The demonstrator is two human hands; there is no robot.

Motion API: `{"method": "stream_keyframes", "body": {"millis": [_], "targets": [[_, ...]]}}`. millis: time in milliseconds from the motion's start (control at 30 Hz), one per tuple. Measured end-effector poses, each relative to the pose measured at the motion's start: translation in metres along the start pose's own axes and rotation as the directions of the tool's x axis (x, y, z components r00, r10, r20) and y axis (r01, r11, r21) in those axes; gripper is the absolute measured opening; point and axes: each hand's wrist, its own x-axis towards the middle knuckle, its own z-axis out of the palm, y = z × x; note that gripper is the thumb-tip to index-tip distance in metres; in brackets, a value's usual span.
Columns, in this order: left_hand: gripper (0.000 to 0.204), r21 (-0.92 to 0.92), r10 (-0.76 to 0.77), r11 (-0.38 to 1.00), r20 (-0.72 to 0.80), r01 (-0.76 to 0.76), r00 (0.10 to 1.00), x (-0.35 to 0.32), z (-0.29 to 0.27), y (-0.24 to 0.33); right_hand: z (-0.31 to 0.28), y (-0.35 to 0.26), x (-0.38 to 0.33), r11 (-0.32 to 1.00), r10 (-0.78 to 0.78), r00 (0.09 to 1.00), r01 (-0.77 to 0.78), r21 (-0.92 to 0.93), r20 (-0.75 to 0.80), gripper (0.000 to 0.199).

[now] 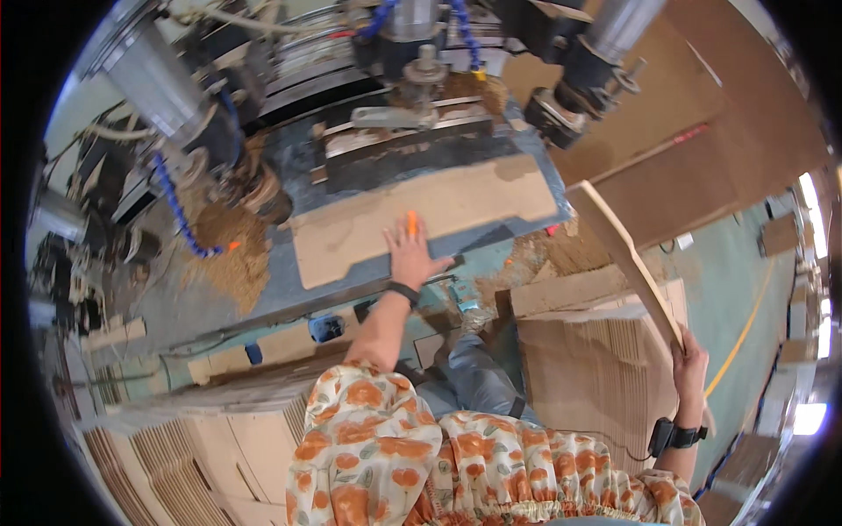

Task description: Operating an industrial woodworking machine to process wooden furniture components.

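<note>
A flat tan fibreboard panel (pixel 474 203) with shallow cut-outs along its near edge lies on the grey machine table (pixel 342 188). My left hand (pixel 410 252) rests on its near edge, open, fingers spread, with an orange covering on one finger. To the right, my right hand (pixel 690 364) is closed round the near end of a second fibreboard panel (pixel 627 254). That panel is tilted up, seen nearly edge-on, its far end close to the table's right corner. A dark clamping bar (pixel 412 145) lies behind the first panel.
Machine spindles stand at the left (pixel 267 188) and right (pixel 561 110). Sawdust (pixel 232 254) heaps on the table. Panel stacks stand at my right (pixel 588 377) and lower left (pixel 189 456). A large brown board (pixel 675 167) lies at the far right.
</note>
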Motion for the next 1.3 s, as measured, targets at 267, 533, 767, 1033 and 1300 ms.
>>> {"method": "stream_keyframes", "body": {"millis": [267, 533, 767, 1033, 1300], "targets": [[0.040, -0.003, 0.162, 0.986, -0.211, -0.167, 0.964, -0.105, -0.005, -0.036, 0.111, -0.135, 0.193, 0.717, -0.693, 0.710, 0.658, 0.232, 0.128, 0.037], [0.036, -0.090, 0.218, 0.975, 0.212, -0.203, 0.953, -0.185, -0.180, -0.058, 0.271, -0.234, 0.241, 0.557, -0.811, 0.492, 0.815, 0.160, 0.316, 0.035], [0.032, 0.242, 0.009, 0.969, 0.144, -0.044, 0.990, -0.266, -0.302, -0.060, 0.385, -0.248, 0.258, 0.409, -0.910, 0.414, 0.900, 0.147, -0.003, 0.061], [0.028, 0.598, -0.359, 0.670, -0.258, 0.440, 0.897, -0.421, -0.400, -0.050, 0.424, -0.307, 0.272, 0.386, -0.915, 0.399, 0.910, 0.151, -0.063, 0.059], [0.038, 0.631, -0.477, 0.231, -0.590, 0.740, 0.652, -0.559, -0.428, -0.053, 0.439, -0.301, 0.273, 0.449, -0.892, 0.453, 0.887, 0.106, -0.012, 0.055]]}}
